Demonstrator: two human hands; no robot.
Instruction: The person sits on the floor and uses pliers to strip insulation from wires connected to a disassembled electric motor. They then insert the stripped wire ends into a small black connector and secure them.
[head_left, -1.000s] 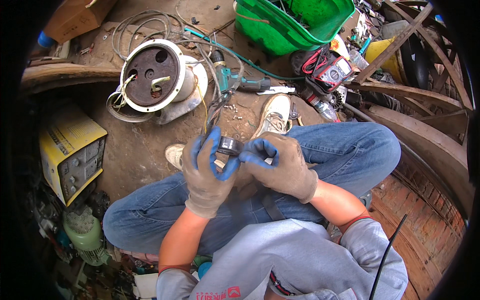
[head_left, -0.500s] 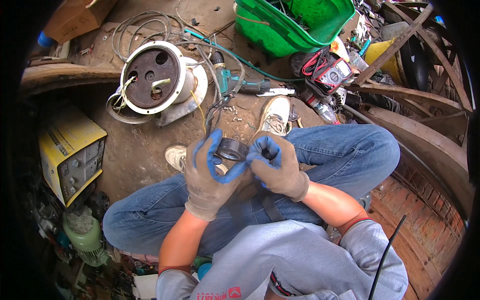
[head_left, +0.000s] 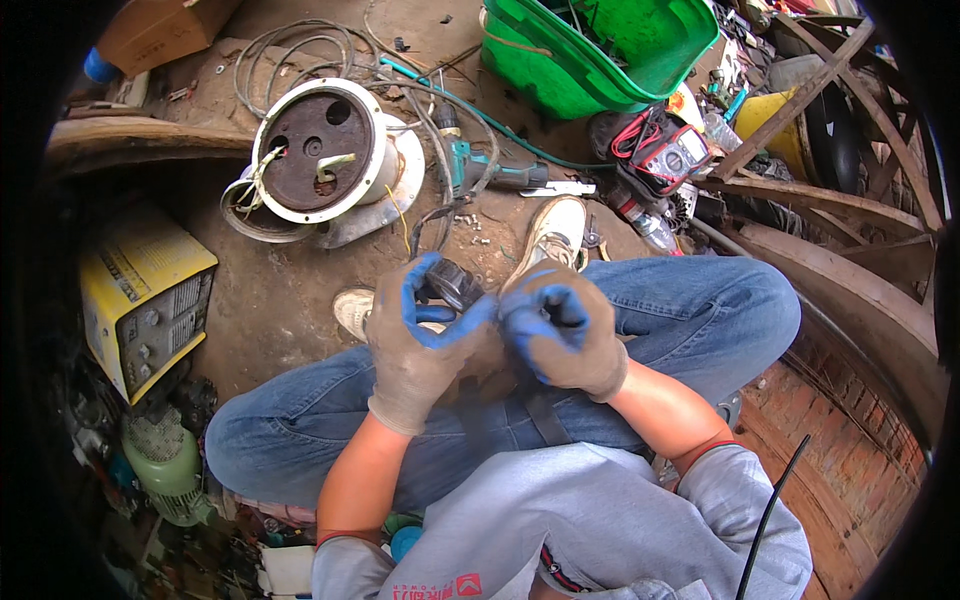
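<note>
In my left hand (head_left: pixel 408 350) I grip a roll of black tape (head_left: pixel 456 284) between thumb and fingers, tilted over my lap. My right hand (head_left: pixel 580 338) is beside it, its fingertips pinched together close to the roll's right edge. What those fingertips hold, if anything, is too small and blurred to make out. Both hands wear brown work gloves with blue palms. Dark cable ends (head_left: pixel 428 225) run down toward my left hand, coming from beside a teal power drill (head_left: pixel 480 168) on the ground.
A round white metal housing (head_left: pixel 318 150) with loose wires stands front left. Farther left is a yellow welding machine (head_left: pixel 148 300). Beyond my shoes are a green plastic bin (head_left: pixel 570 85) and a multimeter (head_left: pixel 676 158). Curved rusty metal frames (head_left: pixel 840 270) line the right side.
The tape roll has turned and tilted in my left hand. My right hand has shifted slightly right and down, its fingers curled more. The surroundings shift slightly in view.
</note>
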